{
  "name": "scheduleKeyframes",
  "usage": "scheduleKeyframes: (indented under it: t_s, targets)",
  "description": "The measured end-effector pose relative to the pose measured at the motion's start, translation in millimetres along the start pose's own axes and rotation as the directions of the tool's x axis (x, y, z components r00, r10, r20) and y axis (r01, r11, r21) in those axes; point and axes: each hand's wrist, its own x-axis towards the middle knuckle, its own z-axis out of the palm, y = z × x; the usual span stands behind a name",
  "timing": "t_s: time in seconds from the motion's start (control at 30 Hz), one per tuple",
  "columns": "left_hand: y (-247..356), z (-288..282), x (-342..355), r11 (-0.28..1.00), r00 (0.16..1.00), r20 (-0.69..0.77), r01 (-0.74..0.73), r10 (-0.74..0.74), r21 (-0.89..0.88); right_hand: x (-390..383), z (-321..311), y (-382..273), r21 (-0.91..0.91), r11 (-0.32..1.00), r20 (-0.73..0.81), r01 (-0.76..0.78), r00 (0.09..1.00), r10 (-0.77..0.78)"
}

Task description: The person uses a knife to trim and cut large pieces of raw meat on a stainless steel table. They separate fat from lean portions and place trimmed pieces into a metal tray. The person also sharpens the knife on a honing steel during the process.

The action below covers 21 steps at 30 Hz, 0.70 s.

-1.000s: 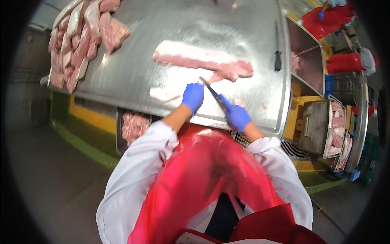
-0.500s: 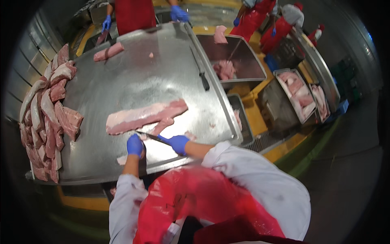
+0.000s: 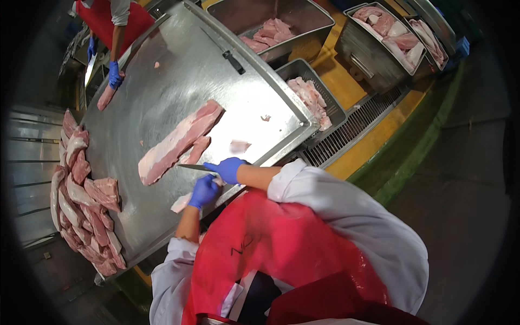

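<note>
My right hand (image 3: pixel 229 169), in a blue glove, grips a knife (image 3: pixel 193 167) whose blade points left, its tip beside a long slab of pork (image 3: pixel 181 142). A narrow strip of meat (image 3: pixel 197 150) lies along the slab's right side, close above the blade. My blue-gloved left hand (image 3: pixel 204 190) is closed just below the knife, on what looks like a small pale meat scrap (image 3: pixel 219 181). Under its wrist side lies a whitish trimming (image 3: pixel 181 203). Another pale scrap (image 3: pixel 239 146) rests on the metal table (image 3: pixel 254 105) above my right hand.
A heap of pork pieces (image 3: pixel 81 200) covers the table's left end. A second knife (image 3: pixel 234 63) with a black handle lies near the far edge. Beyond are meat-holding bins (image 3: pixel 330 16) and a crate (image 3: pixel 338 111). At upper left, a co-worker's gloved hand (image 3: pixel 115 76) holds a meat piece (image 3: pixel 107 98).
The view has turned, so the table appears rotated. My hands have come closer together beside the slab. The co-worker's hand has taken hold of the far meat piece. A chunk above the bin is gone.
</note>
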Motion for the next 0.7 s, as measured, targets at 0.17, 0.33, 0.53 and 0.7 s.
scheduleKeyframes:
  t_s: [0.17, 0.33, 0.53, 0.7]
  targets:
    - [5.6, 9.8, -17.1, 0.980, 0.995, -0.097, 0.005, -0.024, -0.198, 36.2, 7.3, 21.9, -0.208, 0.972, -0.098, 0.110, 0.986, -0.133]
    - [50.1, -133.3, -32.7, 0.952, 0.922, -0.385, -0.158, 0.047, -0.262, -16.8, 0.2, 70.6, -0.054, 0.980, -0.334, 0.192, 0.921, -0.199]
    - [199.2, -242.9, 34.5, 0.887, 0.799, -0.450, -0.460, 0.399, -0.030, -89.7, 29.8, 144.7, 0.046, 0.963, -0.571, 0.264, 0.798, -0.191]
    - [308.3, -247.7, 138.0, 0.756, 0.697, -0.339, -0.651, 0.632, 0.070, -169.3, 19.0, 142.3, 0.227, 0.952, -0.584, 0.204, 0.811, -0.035]
